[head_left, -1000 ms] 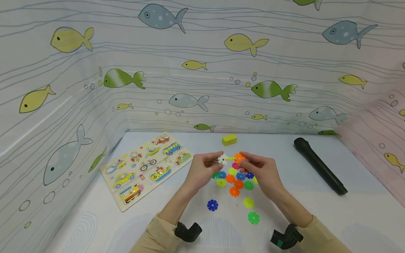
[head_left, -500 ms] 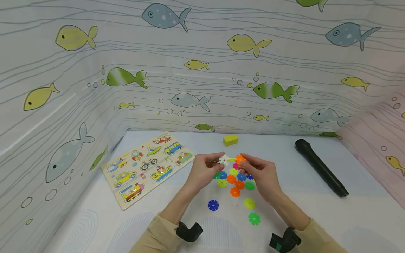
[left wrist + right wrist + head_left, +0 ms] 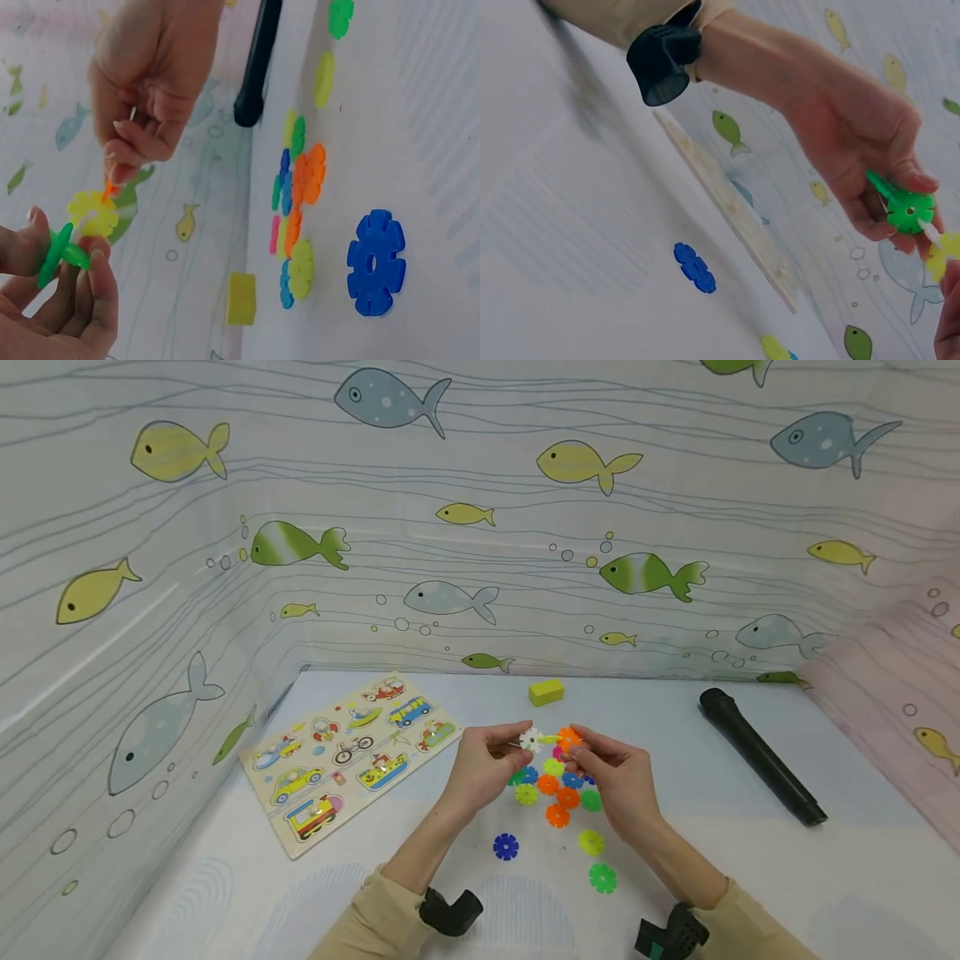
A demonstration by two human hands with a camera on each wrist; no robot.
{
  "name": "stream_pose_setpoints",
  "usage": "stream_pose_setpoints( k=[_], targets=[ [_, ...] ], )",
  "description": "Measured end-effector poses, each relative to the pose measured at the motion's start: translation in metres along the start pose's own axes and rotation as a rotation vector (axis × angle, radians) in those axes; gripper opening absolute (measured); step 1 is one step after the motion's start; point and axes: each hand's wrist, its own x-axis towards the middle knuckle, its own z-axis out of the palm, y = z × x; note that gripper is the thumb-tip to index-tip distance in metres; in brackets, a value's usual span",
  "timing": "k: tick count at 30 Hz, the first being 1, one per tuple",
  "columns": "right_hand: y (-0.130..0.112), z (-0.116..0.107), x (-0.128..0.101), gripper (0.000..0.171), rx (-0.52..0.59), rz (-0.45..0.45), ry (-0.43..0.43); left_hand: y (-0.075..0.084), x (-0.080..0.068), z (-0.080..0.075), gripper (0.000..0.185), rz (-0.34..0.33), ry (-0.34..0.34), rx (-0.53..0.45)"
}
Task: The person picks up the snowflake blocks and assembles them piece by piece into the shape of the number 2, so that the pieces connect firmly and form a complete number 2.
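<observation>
Above the table, both hands hold a short chain of interlocked plastic snowflake discs. My left hand [image 3: 506,746] pinches its left end, a green disc [image 3: 55,253] joined to a white disc [image 3: 530,740]. A yellow disc [image 3: 91,214] sits in the middle of the chain. My right hand [image 3: 583,750] pinches the orange disc [image 3: 568,737] at the right end. Under the hands lies a pile of loose discs [image 3: 558,793] in several colours.
Single blue [image 3: 505,847], yellow [image 3: 590,841] and green [image 3: 602,877] discs lie nearer to me. A wooden vehicle puzzle board [image 3: 348,760] is at the left, a yellow block [image 3: 546,692] at the back and a black microphone [image 3: 759,764] at the right. Fish-print fabric walls surround the table.
Both hands keep their hold on the disc chain in the same spot. My right forearm has drifted slightly to the left.
</observation>
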Motion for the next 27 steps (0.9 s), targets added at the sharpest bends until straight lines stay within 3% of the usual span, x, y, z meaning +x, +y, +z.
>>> stream_pose_setpoints(
  k=[13, 27],
  targets=[
    [0.0028, 0.0011, -0.0017, 0.04, 0.045, 0.007, 0.028, -0.0005, -0.0011, 0.0005, 0.036, 0.014, -0.003, -0.007],
    [0.0002, -0.0003, -0.0001, 0.041, 0.062, 0.013, -0.038, -0.0027, 0.0007, -0.0031, 0.036, -0.019, -0.032, 0.009]
  ],
)
